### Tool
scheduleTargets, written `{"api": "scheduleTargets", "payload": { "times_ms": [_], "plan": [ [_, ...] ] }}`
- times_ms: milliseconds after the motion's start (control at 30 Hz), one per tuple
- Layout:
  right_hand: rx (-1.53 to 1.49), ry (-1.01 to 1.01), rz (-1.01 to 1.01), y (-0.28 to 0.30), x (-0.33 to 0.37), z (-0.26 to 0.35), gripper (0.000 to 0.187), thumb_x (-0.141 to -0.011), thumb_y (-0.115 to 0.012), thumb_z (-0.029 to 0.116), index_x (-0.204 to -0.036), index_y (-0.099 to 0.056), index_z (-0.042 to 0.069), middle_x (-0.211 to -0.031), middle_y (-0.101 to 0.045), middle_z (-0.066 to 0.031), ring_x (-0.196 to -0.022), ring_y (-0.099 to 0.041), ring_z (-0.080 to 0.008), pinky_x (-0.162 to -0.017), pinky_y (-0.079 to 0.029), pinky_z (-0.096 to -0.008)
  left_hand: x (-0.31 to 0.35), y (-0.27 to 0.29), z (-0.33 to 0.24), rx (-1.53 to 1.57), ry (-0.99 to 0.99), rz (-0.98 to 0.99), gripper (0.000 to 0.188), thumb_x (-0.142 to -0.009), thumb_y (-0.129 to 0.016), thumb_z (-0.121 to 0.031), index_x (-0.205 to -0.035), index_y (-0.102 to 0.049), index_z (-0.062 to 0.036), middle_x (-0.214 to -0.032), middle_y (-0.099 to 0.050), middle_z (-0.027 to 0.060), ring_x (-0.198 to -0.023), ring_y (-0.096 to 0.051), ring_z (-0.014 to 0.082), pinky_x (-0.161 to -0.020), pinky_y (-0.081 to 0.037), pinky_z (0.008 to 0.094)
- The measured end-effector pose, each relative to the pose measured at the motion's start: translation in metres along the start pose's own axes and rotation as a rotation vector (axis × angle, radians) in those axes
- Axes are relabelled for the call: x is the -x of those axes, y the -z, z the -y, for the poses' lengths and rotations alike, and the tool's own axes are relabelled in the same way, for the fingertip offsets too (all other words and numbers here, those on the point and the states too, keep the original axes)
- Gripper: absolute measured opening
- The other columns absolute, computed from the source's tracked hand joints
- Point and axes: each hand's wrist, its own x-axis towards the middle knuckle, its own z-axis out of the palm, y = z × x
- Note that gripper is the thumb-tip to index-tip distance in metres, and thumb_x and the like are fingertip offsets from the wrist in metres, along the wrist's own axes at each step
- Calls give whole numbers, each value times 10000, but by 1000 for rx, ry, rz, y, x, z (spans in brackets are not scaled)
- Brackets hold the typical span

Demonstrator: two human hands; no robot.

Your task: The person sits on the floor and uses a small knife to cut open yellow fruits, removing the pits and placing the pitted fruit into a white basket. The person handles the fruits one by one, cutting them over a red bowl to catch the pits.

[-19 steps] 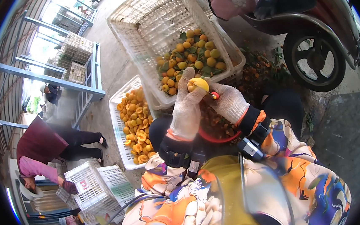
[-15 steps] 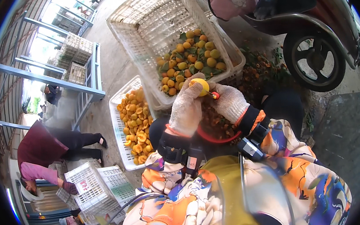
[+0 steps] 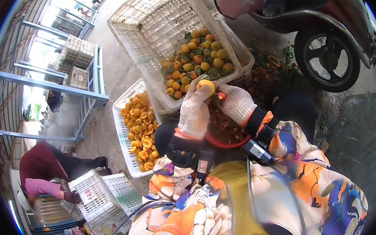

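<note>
My gloved left hand (image 3: 195,112) pinches a yellow apricot (image 3: 205,86) in front of a tilted white crate. Close beside it, my gloved right hand (image 3: 237,104) is closed around a small red-handled tool (image 3: 221,96), whose thin tip points at the apricot; the exact kind is too small to make out. Whole apricots (image 3: 199,59) with green leaves lie in the crate (image 3: 147,45) beyond my hands. To the left, a lower white basket (image 3: 123,136) holds halved orange apricots (image 3: 143,127). Below my hands sits a red basin (image 3: 227,144) with dark scraps in it.
A scooter's wheel (image 3: 327,60) stands at the right, near scattered scraps and leaves (image 3: 272,69) on the floor. At the left a person in maroon (image 3: 41,162) bends over stacked white crates (image 3: 95,195). Blue metal racks (image 3: 48,84) hold more crates farther back.
My hands and the apricot have shifted slightly left, still close together. The fruit has turned a little in my left hand. The person at the left has bent lower over the crates.
</note>
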Motion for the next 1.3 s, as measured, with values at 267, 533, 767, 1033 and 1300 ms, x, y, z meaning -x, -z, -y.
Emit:
{"api": "scheduleTargets", "payload": {
  "times_ms": [267, 533, 767, 1033, 1300],
  "plan": [
    [17, -62, 149, -7, -9, -10, 288, -898, -563, 279, -1118, -639, 108, -1019, -685, -185, -967, -649, -378, -822, -518, -448, 3, -11, 14, -632, -251, -81, 465, -906, -628, -36, -1345, -478, -23, -1164, -580, 76, -1048, -556, 139, -940, -458, 265],
    [-128, 199, -78, -5, 4, -13, 369, -893, -614, 197, -1240, -541, 91, -1145, -652, -153, -1059, -628, -328, -888, -504, -369, 6, 1, 11, -539, -64, 65, 559, -855, -667, -12, -1378, -472, 4, -1197, -589, 66, -1063, -557, 136, -961, -453, 260],
    [-269, 143, 10, 10, 11, -3, 322, -890, -612, 211, -1165, -552, 55, -1085, -666, -193, -1002, -641, -371, -837, -517, -393, 6, -5, -1, -399, 46, 86, 585, -803, -629, 27, -1369, -480, 44, -1224, -581, 90, -1104, -555, 169, -992, -432, 272],
    [-601, 122, 71, 7, 0, -9, 419, -844, -713, 110, -1233, -571, 48, -1188, -648, -88, -1088, -621, -188, -954, -490, -303, 7, 8, 7, -213, -20, 106, 587, -785, -599, -39, -1358, -496, 31, -1236, -578, 107, -1184, -509, 178, -1049, -370, 287],
    [-1172, 43, 73, 24, 14, -5, 497, -858, -710, 49, -1315, -516, 27, -1159, -635, -60, -1035, -623, -148, -909, -501, -280, 9, 14, -7, 173, 152, 147, 555, -792, -570, -59, -1335, -493, 25, -1233, -580, 172, -1132, -576, 284, -978, -456, 367]
  ]
}}
